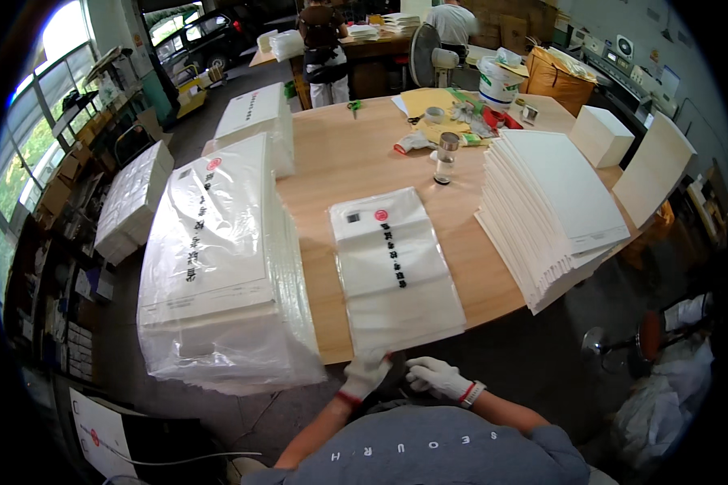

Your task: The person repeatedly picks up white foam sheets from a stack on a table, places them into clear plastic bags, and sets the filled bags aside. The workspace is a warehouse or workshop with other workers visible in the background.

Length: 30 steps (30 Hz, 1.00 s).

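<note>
A flat clear plastic bag (416, 315) with dark print and a red round mark lies on the table before me, its near end reaching the front edge. My left hand (366, 377), in a white glove with a red cuff, is at that near end, fingers extended and seemingly empty; whether they touch the plastic is unclear. Just to its right, my right hand (438, 377), also gloved, hovers off the table edge with fingers loosely bent and apart, nothing visible in them. Left of the bag rises a tall stack of plastic-bagged papers (218, 242); to its right stands a fanned stack of white paper sheets (562, 190).
The wooden table (340, 145) also bears another bagged stack (253, 113), a glass jar (445, 159), a tape roll (434, 115), green scissors (354, 107) and a white bucket (499, 81). A fan (425, 55) and two people are beyond. A stool (647, 335) stands at right.
</note>
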Each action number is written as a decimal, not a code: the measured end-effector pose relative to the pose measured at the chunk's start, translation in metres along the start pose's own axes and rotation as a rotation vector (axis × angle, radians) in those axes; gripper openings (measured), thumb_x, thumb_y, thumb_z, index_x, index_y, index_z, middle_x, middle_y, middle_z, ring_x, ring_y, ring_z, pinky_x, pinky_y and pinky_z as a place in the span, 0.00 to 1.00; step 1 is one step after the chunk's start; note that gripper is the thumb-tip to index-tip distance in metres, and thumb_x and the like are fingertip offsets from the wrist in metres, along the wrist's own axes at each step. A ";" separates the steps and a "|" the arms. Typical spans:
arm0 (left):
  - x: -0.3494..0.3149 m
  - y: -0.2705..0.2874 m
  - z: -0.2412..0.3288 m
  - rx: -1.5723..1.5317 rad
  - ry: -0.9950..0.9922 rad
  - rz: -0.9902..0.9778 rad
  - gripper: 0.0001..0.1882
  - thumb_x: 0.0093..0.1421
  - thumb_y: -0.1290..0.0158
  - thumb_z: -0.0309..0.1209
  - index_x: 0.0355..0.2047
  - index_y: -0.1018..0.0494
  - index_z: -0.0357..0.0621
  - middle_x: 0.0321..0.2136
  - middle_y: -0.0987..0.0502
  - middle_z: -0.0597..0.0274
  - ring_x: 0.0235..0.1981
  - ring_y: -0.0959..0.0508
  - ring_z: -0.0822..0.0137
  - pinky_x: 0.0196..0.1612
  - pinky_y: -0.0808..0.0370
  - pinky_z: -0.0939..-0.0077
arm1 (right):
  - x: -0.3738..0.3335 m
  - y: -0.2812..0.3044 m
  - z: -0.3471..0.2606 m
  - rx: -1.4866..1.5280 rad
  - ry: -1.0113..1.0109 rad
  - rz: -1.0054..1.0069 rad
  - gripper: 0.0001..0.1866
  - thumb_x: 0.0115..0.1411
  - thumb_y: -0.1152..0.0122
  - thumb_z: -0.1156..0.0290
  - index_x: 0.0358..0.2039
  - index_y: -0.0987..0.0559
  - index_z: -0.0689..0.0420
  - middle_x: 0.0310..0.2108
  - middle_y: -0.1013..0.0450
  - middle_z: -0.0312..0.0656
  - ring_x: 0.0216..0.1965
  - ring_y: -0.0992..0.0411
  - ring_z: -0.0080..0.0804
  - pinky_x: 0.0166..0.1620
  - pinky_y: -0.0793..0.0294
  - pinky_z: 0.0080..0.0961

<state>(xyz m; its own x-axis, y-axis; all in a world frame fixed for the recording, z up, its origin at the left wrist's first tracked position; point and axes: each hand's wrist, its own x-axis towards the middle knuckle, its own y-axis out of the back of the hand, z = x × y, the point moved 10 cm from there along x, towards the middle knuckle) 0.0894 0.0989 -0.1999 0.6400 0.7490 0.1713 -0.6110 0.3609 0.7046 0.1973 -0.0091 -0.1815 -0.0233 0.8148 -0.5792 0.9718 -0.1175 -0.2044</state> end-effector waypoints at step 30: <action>0.219 0.074 0.104 -0.882 0.278 -0.104 0.15 0.58 0.54 0.26 0.46 0.35 0.38 0.29 0.24 0.59 0.25 0.29 0.75 0.28 0.31 0.81 | 0.122 0.058 -0.145 -0.422 0.747 0.472 0.09 0.56 0.49 0.73 0.38 0.27 0.59 0.40 0.30 0.45 0.41 0.31 0.38 0.46 0.33 0.30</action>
<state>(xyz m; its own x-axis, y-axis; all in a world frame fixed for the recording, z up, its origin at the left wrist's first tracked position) 0.2327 0.2318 -0.0388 0.6467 0.7540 -0.1150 -0.7627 0.6404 -0.0904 0.2851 0.1656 -0.1492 0.4024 0.9032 0.1495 0.8507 -0.4293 0.3033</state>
